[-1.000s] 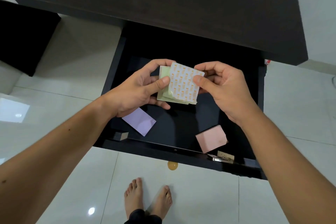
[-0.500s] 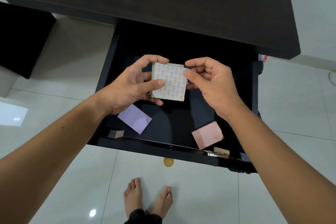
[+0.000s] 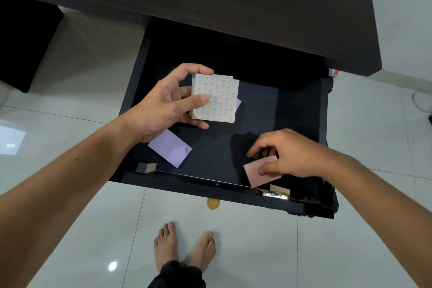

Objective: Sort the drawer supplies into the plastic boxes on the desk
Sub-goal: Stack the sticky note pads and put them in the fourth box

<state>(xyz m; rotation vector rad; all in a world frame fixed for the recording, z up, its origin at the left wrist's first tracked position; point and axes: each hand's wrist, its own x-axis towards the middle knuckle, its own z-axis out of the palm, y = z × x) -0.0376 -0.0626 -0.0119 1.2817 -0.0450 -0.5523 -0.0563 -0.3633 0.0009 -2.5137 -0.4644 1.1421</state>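
Two pads held: stack point(image 3: 215, 98) in left hand point(image 3: 163, 105), pink pad point(image 3: 259, 172) under right hand point(image 3: 289, 154).

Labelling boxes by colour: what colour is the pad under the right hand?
Pink: the pad under the right hand, seen in the head view.

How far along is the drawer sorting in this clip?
Early. Nothing visibly sorted; no plastic boxes in view. The left hand holds a stack of sticky-note pads; the right hand is closing on the pink pad. Still in the drawer: the purple pad and small items along its front edge.
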